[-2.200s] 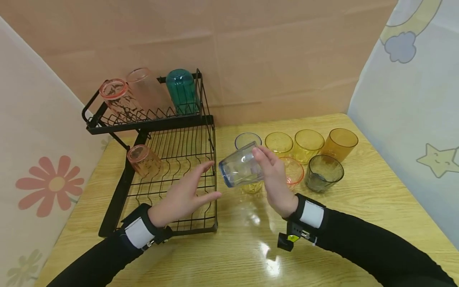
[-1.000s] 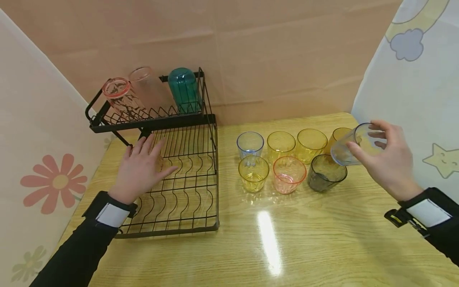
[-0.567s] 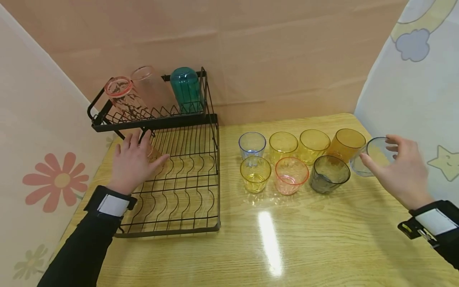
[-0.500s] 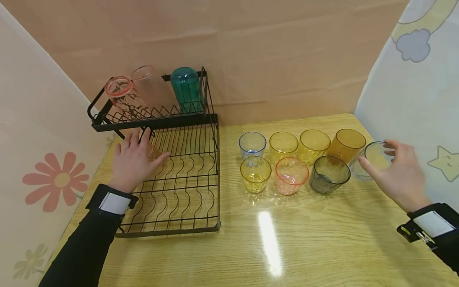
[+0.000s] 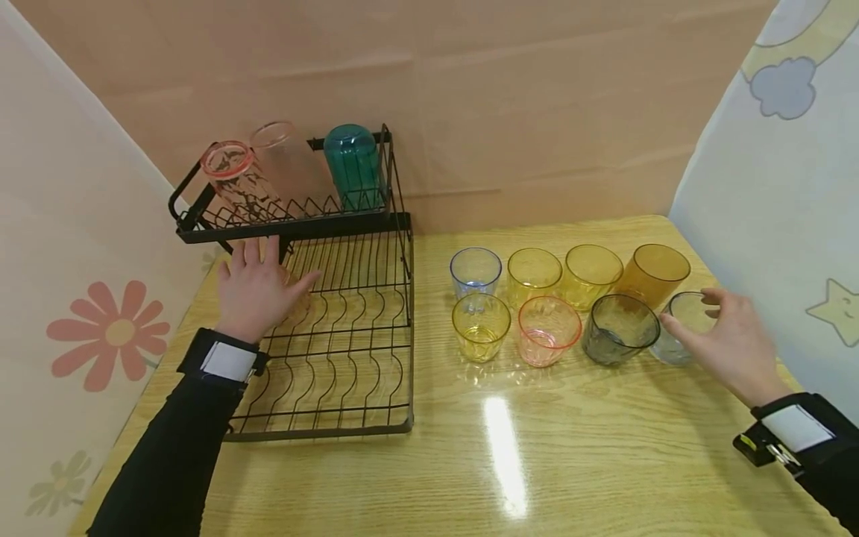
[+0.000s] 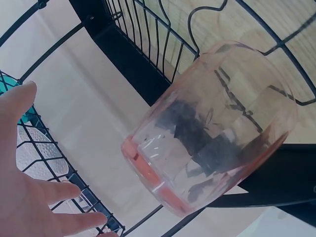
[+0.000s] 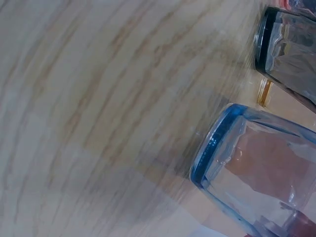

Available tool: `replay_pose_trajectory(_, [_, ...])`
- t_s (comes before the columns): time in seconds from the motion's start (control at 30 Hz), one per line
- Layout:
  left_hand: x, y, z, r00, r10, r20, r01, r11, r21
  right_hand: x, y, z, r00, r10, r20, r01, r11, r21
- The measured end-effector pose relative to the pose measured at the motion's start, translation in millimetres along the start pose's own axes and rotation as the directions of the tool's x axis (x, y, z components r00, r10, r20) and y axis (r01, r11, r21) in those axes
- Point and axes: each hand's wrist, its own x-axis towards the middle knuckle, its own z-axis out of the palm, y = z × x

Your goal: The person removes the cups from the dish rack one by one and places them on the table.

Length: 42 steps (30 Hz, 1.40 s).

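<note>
My right hand (image 5: 731, 339) holds a clear drinking glass (image 5: 672, 348) upright at the right end of the near row. Its thumb and fingers lie at opposite sides of the rim. In the right wrist view the thick bluish base of that clear glass is down at the table; I cannot tell whether it touches. A dark grey glass (image 5: 619, 332) stands just left of it. My left hand (image 5: 253, 287), fingers spread, hovers over the lower tier of the black dish rack (image 5: 322, 432). Below it a pink glass (image 6: 212, 133) leans upside down, apart from the fingers.
The upper tier carries a pink patterned glass (image 5: 231, 175), a pale pink glass (image 5: 288, 168) and a teal glass (image 5: 352, 164). Several upright glasses stand in two rows on the table, among them a red-rimmed glass (image 5: 546, 335) and an amber glass (image 5: 651, 276). Fabric walls border the table.
My right hand has turned the clear glass upright, carried it to the right and lowered it beside the grey glass. My left hand has moved left over the rack's pink glass.
</note>
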Motion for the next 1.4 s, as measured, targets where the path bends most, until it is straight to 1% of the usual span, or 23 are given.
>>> replay_pose_trajectory(0.17, [2.2, 1.9, 2.3, 0.999, -0.051, 0.0, 0.051, 0.999, -0.007, -0.5, 1, 0, 0.999, 0.013, 0.03, -0.012, 0.999, -0.03])
replay_pose_trajectory(0.27, [5.1, 4.1, 4.0, 0.996, -0.091, 0.015, 0.092, 0.996, -0.013, -0.9, 0, -2, 1.0, 0.008, 0.023, -0.008, 1.0, -0.008])
replay_pose_trajectory(0.33, [7.2, 5.8, 4.8, 0.993, -0.115, 0.022, 0.115, 0.993, -0.021, -0.5, -2, -5, 1.0, 0.001, -0.007, -0.001, 1.0, 0.03])
replay_pose_trajectory(0.4, [9.1, 6.7, 5.9, 0.992, -0.125, 0.011, 0.125, 0.992, -0.021, 0.7, -6, -9, 0.999, -0.007, -0.05, 0.01, 0.998, 0.064])
replay_pose_trajectory(0.5, [11.6, 6.8, 7.3, 0.991, -0.132, -0.012, 0.132, 0.991, -0.016, 3.9, -17, -20, 0.994, -0.017, -0.107, 0.025, 0.997, 0.07])
replay_pose_trajectory(0.57, [13.2, 6.2, 8.1, 0.99, -0.138, -0.015, 0.138, 0.99, -0.011, 6.7, -25, -27, 0.991, -0.036, -0.13, 0.042, 0.998, 0.047])
replay_pose_trajectory(0.63, [14.7, 5.3, 8.7, 0.989, -0.15, 0.0, 0.15, 0.989, -0.007, 9.8, -35, -33, 0.987, -0.069, -0.142, 0.072, 0.997, 0.018])
replay_pose_trajectory(0.73, [16.9, 4.0, 9.1, 0.985, -0.17, 0.034, 0.17, 0.986, 0.002, 15.2, -50, -40, 0.977, -0.157, -0.142, 0.157, 0.988, -0.012])
replay_pose_trajectory(0.83, [18.7, 2.6, 9.8, 0.98, -0.187, 0.074, 0.187, 0.982, 0.011, 19.1, -69, -44, 0.958, -0.26, -0.122, 0.259, 0.966, -0.02])
replay_pose_trajectory(0.93, [20.5, 0.9, 11.7, 0.973, -0.202, 0.112, 0.201, 0.979, 0.02, 20.4, -91, -44, 0.931, -0.354, -0.093, 0.353, 0.935, -0.026])
replay_pose_trajectory(0.97, [21.0, -0.1, 12.6, 0.971, -0.206, 0.12, 0.205, 0.979, 0.021, 20.4, -99, -43, 0.919, -0.384, -0.084, 0.383, 0.923, -0.031])
replay_pose_trajectory(1.07, [22.6, -3.3, 15.7, 0.961, -0.225, 0.159, 0.223, 0.974, 0.03, 21.7, -120, -37, 0.872, -0.483, -0.081, 0.48, 0.876, -0.055])
replay_pose_trajectory(1.17, [24.2, -6.8, 17.9, 0.946, -0.242, 0.215, 0.24, 0.97, 0.035, 23.7, -138, -31, 0.833, -0.55, -0.057, 0.545, 0.834, -0.087])
replay_pose_trajectory(1.2, [24.4, -7.7, 18.2, 0.939, -0.247, 0.24, 0.245, 0.969, 0.04, 24.8, -143, -29, 0.821, -0.569, -0.048, 0.563, 0.821, -0.094])
replay_pose_trajectory(1.3, [26.4, -9.1, 19.2, 0.918, -0.25, 0.307, 0.248, 0.968, 0.046, 27.2, -157, -26, 0.807, -0.591, -0.001, 0.587, 0.802, -0.11])
replay_pose_trajectory(1.37, [27.2, -9.8, 20.4, 0.907, -0.249, 0.34, 0.246, 0.968, 0.053, 29.1, -164, -24, 0.795, -0.607, 0.011, 0.603, 0.788, -0.12])
replay_pose_trajectory(1.4, [27.6, -10.0, 21.1, 0.901, -0.252, 0.354, 0.247, 0.967, 0.058, 29.7, -167, -24, 0.793, -0.609, 0.022, 0.607, 0.785, -0.121])
